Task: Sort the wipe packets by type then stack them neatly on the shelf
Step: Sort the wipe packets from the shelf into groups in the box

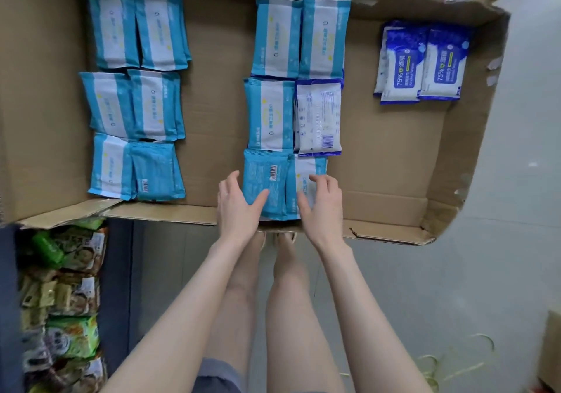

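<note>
1. The left hand (236, 207) lies on the barcode-side teal packet (267, 177) at the near edge of the cardboard tray (394, 180). Its fingers are straight and spread along the packet's left edge, and its thumb is laid across the top.
2. The right hand (321, 204) is on the face-up teal packet (306, 168) just beside it. Its fingers are bent over the packet's right edge with the thumb on top; whether it grips or only presses I cannot tell.
3. These two packets touch side by side and form the nearest row of the middle block.
4. Behind them lie another teal packet and a white packet with small print (318, 116), then two more teal packets toward the far edge.
5. Toward the left edge, six teal packets (136, 95) lie in three rows of two.
6. Near the far right corner sit the dark blue alcohol wipe packets (422, 64), marked 75%, well apart from the teal ones.
7. Below the tray's near left corner are green snack packets (69, 286).
</note>
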Action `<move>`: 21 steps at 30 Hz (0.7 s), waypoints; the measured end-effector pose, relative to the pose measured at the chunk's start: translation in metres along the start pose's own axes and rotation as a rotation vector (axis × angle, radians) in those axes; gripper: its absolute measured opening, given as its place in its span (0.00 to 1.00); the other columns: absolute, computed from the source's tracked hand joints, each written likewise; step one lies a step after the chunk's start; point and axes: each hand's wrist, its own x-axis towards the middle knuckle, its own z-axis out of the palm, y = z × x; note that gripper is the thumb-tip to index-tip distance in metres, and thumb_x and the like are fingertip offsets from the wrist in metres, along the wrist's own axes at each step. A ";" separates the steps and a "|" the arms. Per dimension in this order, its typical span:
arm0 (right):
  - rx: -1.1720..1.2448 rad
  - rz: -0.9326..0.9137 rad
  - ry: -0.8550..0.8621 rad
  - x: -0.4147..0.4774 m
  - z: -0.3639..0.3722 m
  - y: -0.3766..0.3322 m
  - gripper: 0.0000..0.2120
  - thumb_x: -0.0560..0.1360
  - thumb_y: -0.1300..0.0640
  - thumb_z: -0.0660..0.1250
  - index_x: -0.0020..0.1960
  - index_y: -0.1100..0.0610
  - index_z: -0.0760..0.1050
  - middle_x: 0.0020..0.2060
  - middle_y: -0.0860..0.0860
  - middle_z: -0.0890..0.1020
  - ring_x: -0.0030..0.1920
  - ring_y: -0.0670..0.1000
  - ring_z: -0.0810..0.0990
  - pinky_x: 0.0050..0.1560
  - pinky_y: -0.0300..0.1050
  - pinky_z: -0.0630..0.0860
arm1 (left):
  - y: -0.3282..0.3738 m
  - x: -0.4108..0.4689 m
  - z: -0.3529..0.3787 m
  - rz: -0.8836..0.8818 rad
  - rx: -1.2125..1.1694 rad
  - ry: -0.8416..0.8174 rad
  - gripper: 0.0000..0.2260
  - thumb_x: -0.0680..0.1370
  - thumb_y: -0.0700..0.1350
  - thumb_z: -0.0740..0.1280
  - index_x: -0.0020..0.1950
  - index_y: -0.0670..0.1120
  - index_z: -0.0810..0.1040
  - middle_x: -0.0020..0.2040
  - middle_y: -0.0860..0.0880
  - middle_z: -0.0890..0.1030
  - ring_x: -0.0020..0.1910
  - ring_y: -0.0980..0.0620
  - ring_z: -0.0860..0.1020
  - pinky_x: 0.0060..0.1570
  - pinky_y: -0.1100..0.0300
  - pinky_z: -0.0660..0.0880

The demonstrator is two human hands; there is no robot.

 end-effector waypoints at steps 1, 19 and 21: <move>-0.003 0.015 0.020 0.002 0.003 0.001 0.20 0.77 0.58 0.64 0.67 0.63 0.67 0.65 0.57 0.69 0.62 0.58 0.68 0.60 0.42 0.62 | 0.000 0.003 0.003 -0.015 -0.011 -0.014 0.30 0.75 0.51 0.69 0.72 0.43 0.62 0.68 0.45 0.66 0.67 0.47 0.66 0.65 0.55 0.64; 0.184 0.287 0.032 0.028 0.011 0.024 0.26 0.70 0.55 0.72 0.62 0.62 0.66 0.59 0.56 0.72 0.60 0.57 0.71 0.61 0.51 0.68 | -0.019 0.009 0.002 -0.218 -0.580 -0.154 0.18 0.75 0.40 0.70 0.63 0.45 0.70 0.55 0.53 0.79 0.52 0.58 0.79 0.44 0.66 0.77; 0.165 0.288 0.033 0.027 0.011 0.026 0.25 0.70 0.54 0.72 0.62 0.62 0.67 0.59 0.57 0.71 0.60 0.57 0.69 0.61 0.49 0.66 | -0.019 0.008 0.004 -0.207 -0.582 -0.141 0.17 0.75 0.40 0.70 0.62 0.46 0.70 0.55 0.53 0.78 0.51 0.59 0.78 0.45 0.66 0.77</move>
